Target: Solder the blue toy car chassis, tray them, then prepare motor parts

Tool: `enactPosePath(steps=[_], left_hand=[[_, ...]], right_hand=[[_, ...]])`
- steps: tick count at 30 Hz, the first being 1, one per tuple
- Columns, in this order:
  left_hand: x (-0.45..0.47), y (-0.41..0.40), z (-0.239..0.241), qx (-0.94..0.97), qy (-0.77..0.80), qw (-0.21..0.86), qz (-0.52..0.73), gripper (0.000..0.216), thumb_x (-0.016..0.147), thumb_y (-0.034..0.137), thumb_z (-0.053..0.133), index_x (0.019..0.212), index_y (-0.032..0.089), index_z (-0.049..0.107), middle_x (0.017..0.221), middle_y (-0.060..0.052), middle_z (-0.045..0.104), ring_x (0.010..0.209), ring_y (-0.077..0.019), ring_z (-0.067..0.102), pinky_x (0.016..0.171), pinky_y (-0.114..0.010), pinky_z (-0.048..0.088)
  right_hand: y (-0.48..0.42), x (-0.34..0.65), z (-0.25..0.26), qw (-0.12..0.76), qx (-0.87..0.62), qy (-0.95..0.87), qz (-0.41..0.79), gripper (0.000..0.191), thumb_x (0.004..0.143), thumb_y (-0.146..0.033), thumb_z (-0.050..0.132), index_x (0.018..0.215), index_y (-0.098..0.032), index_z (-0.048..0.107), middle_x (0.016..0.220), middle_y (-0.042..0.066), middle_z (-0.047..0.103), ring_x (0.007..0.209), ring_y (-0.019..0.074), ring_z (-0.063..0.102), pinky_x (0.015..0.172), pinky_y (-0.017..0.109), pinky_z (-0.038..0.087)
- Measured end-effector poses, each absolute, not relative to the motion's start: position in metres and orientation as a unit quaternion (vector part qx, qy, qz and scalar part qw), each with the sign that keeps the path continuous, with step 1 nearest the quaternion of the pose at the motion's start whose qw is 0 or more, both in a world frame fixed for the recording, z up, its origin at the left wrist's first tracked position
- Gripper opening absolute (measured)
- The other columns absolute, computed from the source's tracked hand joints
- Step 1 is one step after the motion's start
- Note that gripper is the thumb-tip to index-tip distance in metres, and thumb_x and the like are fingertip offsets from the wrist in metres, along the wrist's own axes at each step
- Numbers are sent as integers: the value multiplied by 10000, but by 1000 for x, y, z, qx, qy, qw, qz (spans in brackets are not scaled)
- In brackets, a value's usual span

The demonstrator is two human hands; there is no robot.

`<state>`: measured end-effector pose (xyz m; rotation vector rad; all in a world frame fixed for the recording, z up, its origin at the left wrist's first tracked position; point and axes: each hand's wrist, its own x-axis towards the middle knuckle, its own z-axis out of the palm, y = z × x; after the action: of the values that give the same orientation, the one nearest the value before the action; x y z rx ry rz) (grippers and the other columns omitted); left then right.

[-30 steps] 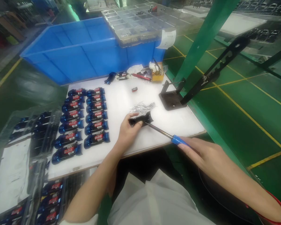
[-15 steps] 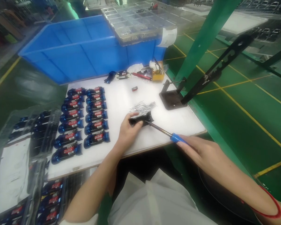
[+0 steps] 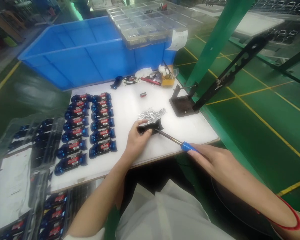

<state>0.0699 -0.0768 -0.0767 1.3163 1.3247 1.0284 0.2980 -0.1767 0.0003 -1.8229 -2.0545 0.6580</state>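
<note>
My left hand point(image 3: 138, 137) is closed round a black toy car body point(image 3: 153, 126), pressing it against the white tabletop point(image 3: 130, 103). In my right hand point(image 3: 207, 156) is a blue-handled screwdriver point(image 3: 186, 146). Its metal shaft slants up and left, and the tip meets the right part of the black body; the exact contact point is too small to make out. Just beyond the body lies a heap of thin silvery metal pins point(image 3: 152, 115). On the left side of the table, blue car-shaped pieces with red parts point(image 3: 76, 160) lie in two columns.
A black lever fixture point(image 3: 184, 106) stands at the table's right, its long arm leaning outward. Behind the table is a blue bin point(image 3: 90, 61) bearing a clear compartment tray point(image 3: 135, 28). A small red-and-black part point(image 3: 143, 94) and a yellow box point(image 3: 168, 80) lie farther back.
The view has shifted very slightly. Both hands, the black body and the screwdriver keep nearly the same positions, with the tip still at the body.
</note>
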Motion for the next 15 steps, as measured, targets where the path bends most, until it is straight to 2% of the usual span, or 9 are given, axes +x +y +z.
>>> enactPosePath(steps=[5, 11, 13, 15], left_hand=[[69, -76, -76, 543, 550, 480, 416, 366, 789, 263, 690, 1145, 198, 636, 919, -39, 679, 967, -225, 664, 955, -413, 516], [67, -75, -80, 530, 543, 496, 422, 380, 786, 289, 695, 1149, 200, 629, 988, -51, 682, 1005, -228, 651, 974, -420, 500], [67, -73, -82, 523, 541, 503, 425, 386, 781, 294, 701, 1149, 199, 630, 1006, -57, 682, 1003, -228, 651, 960, -414, 508], [66, -73, -83, 518, 539, 507, 429, 396, 772, 297, 710, 1148, 197, 633, 1013, -62, 683, 986, -226, 654, 930, -401, 526]], right_hand=[[-177, 299, 3, 150, -640, -716, 236, 393, 991, -472, 398, 892, -254, 709, 820, 18, 770, 645, 205, 705, 573, 293, 527], [-178, 313, 3, 198, -661, -687, 229, 380, 949, -517, 455, 962, -273, 746, 913, 21, 781, 755, 238, 729, 643, 313, 554], [-176, 316, 3, 219, -673, -664, 242, 375, 932, -526, 471, 926, -268, 744, 772, 23, 757, 647, 223, 693, 568, 310, 523], [-172, 317, 1, 240, -681, -637, 271, 383, 927, -543, 476, 833, -258, 714, 580, 7, 659, 486, 178, 584, 468, 292, 449]])
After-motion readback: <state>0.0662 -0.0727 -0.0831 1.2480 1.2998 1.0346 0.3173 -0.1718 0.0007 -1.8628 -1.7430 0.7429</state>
